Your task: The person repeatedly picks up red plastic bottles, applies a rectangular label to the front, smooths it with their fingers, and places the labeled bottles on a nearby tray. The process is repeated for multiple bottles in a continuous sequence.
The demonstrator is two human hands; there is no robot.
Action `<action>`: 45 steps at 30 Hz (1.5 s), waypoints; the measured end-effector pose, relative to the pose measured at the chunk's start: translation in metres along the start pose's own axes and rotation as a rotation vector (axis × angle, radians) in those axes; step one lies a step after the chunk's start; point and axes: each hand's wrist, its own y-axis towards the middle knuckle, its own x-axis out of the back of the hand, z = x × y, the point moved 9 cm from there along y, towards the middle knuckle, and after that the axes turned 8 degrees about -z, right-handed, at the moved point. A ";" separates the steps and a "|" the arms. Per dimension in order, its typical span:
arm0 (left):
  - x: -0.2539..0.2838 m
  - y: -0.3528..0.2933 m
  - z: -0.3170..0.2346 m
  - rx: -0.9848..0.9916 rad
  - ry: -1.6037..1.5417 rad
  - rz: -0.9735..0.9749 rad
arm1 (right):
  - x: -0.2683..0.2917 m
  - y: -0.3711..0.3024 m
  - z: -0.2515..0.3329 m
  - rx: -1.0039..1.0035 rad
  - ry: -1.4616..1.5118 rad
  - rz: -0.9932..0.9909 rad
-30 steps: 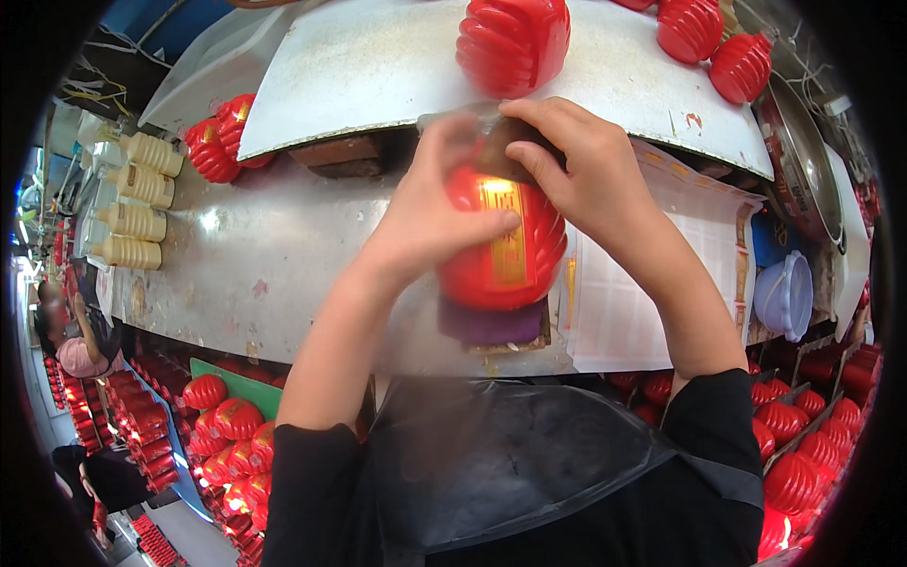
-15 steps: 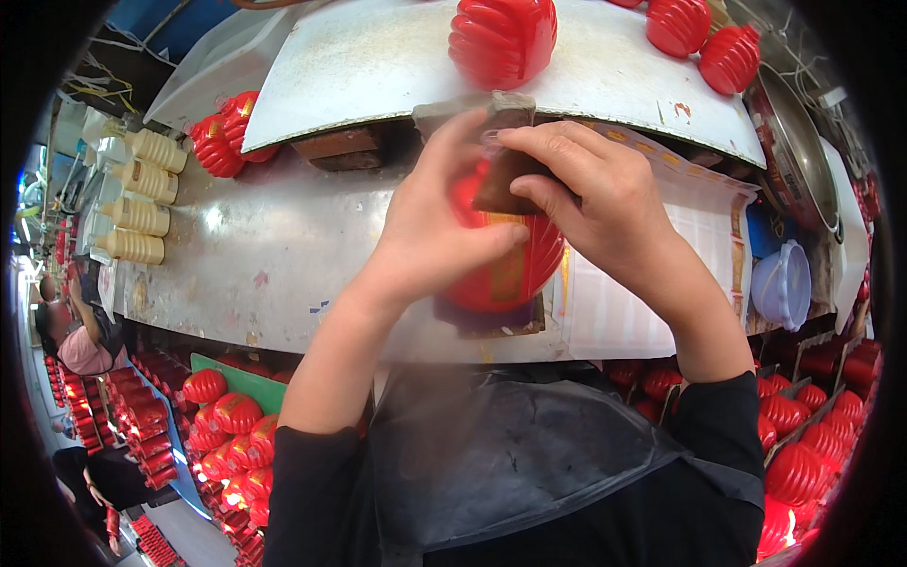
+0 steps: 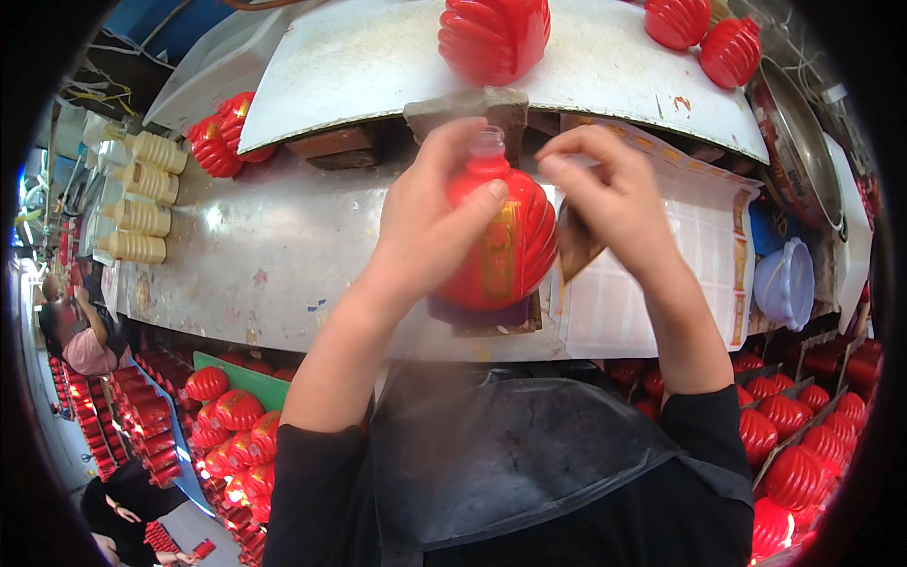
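Hands were both at work on a red bottle: the left hand was clasped round its left side, with the thumb laid across the front near the shoulder. Just right of the bottle, the right hand was partly curled, slightly blurred, gripping a brown flat piece that hung beneath its fingers; whether that piece touched the bottle I could not tell.

The bottle was glossy and bright red, with a rounded body and slanting, swirled ribs that showed best on its right flank. A tall gold label ran down its front, facing up toward the viewer. Above the red shoulder, the neck was clear and glassy, pointing away from the person.

Under the bottle's base end showed a purple pad, set on the metal surface. Just beyond the neck was a grey block, and farther beyond the bottle a white board bore a second red bottle with similar ribs. To the right of the bottle lay a pale printed sheet, with a lavender bucket farther right. Well to the left of the bottle stood a row of cream bottles.
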 end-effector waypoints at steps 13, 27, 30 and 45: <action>0.001 -0.005 0.003 -0.065 -0.094 0.110 | -0.035 -0.010 -0.019 -0.146 0.033 0.197; -0.002 -0.010 0.001 -0.037 -0.161 0.194 | -0.030 -0.005 -0.028 -0.145 0.037 0.195; -0.001 -0.008 0.003 -0.013 -0.226 0.169 | -0.007 0.010 -0.036 -0.269 -0.045 0.114; 0.003 -0.003 0.008 0.055 -0.333 0.024 | -0.024 -0.008 0.066 0.787 -0.397 -0.076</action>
